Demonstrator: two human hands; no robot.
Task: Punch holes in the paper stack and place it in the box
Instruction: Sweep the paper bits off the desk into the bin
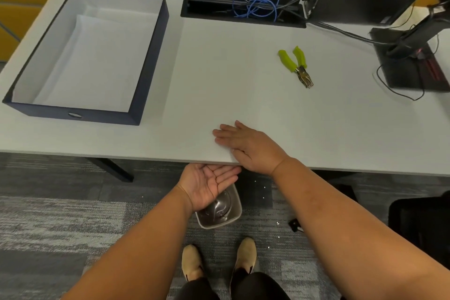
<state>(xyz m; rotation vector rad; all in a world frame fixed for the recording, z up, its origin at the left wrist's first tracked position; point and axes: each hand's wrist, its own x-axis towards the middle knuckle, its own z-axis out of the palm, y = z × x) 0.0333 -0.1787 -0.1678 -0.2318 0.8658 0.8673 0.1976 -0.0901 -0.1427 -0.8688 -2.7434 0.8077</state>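
Observation:
A dark blue box (151, 61) with a white lining stands open at the left of the desk, and white paper (92, 61) lies flat inside it. A hole punch with green handles (295, 66) lies alone on the desk to the right. My right hand (246, 146) rests flat, palm down, on the desk (231, 75) by its front edge, fingers pointing left. My left hand (209, 182) is held palm up and cupped just below that edge, under the right hand. Neither hand holds anything.
A small bin (220, 209) with a clear liner stands on the carpet under my left hand. White paper dots lie scattered on the carpet. Tangled cables (258, 2) fill a desk cutout at the back. A monitor stand (409, 61) is at the right.

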